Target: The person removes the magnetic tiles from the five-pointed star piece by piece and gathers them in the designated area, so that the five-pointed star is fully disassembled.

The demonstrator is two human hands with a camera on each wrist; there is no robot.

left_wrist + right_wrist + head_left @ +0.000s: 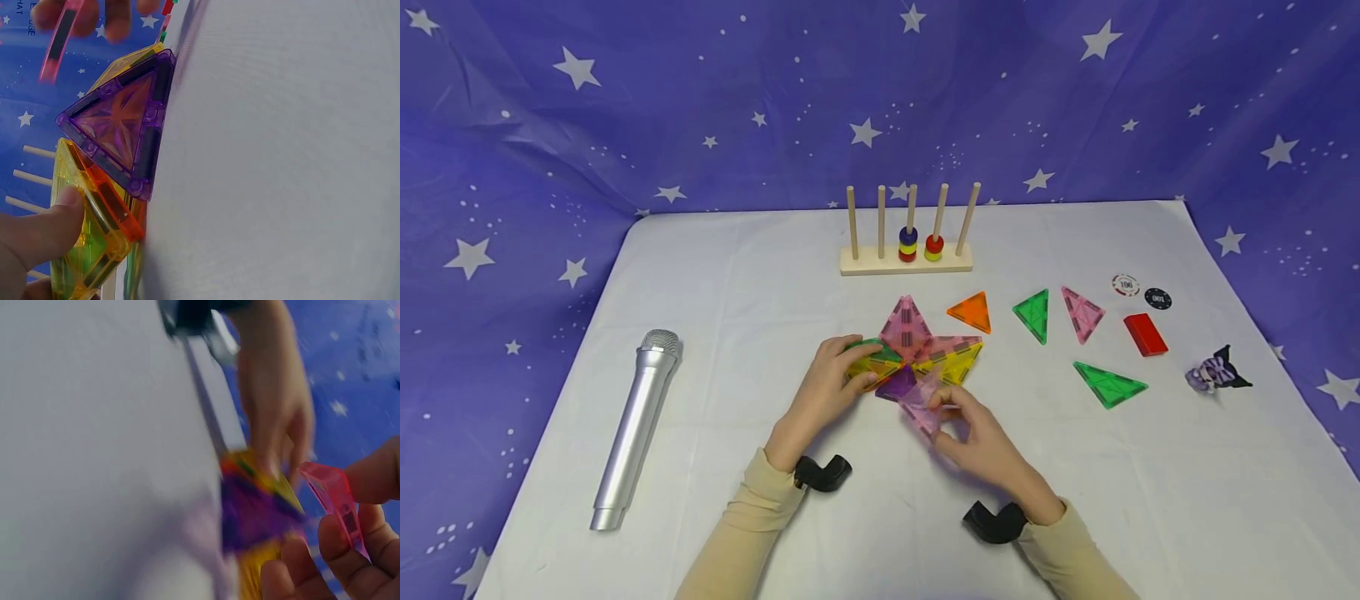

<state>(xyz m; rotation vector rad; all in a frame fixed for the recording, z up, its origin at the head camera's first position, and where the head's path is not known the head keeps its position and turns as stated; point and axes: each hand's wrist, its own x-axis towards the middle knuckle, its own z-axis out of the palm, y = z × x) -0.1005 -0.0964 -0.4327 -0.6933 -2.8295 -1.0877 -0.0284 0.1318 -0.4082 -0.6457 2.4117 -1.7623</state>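
At mid-table stands a cluster of see-through triangular magnetic tiles: a purple tile (895, 386) in front, a pink one (906, 325) at the back, yellow ones on both sides. My left hand (823, 387) holds the cluster's left side, thumb on a yellow tile (103, 253), its other fingers mostly hidden behind. Between thumb and fingers, my right hand (981, 442) pinches a pink triangular tile (340, 503) just to the front right of the cluster. In the left wrist view, this pink tile (60, 40) is apart from the purple tile. The right wrist view is blurred.
Behind the cluster is a wooden peg stand (906, 265) with coloured rings. Loose tiles lie right: orange (973, 312), green (1033, 315), pink (1081, 314), green (1108, 386). Beyond are poker chips (1125, 285), a red block (1146, 335) and a figurine (1213, 373). A silver microphone (634, 433) lies left.
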